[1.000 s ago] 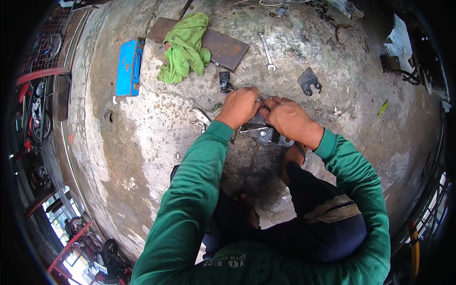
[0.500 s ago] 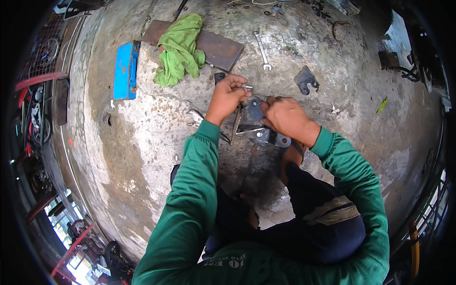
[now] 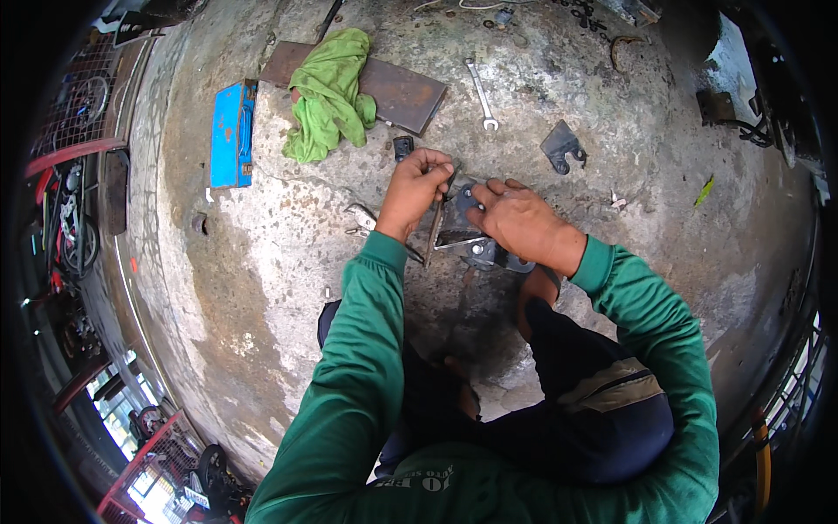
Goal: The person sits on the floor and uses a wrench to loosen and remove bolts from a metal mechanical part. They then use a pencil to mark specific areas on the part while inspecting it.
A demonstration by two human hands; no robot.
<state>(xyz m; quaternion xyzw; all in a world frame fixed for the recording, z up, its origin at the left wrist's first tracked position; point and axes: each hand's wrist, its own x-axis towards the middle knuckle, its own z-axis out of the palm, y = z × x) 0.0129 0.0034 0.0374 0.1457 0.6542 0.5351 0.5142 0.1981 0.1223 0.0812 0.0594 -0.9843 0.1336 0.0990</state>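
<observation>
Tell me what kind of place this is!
Probably a repair workshop: a wrench and a blue box lie on stained concrete, and what looks like a motorbike stands at the left.

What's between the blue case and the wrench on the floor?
A green cloth draped across a flat rusty metal plate, whose ends show on both sides of it. Seen in the head view.

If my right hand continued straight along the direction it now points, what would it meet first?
Probably your left hand, just ahead of the right hand. Depth is unclear from this view, so it might instead catch the dark metal assembly under its fingers.
</observation>
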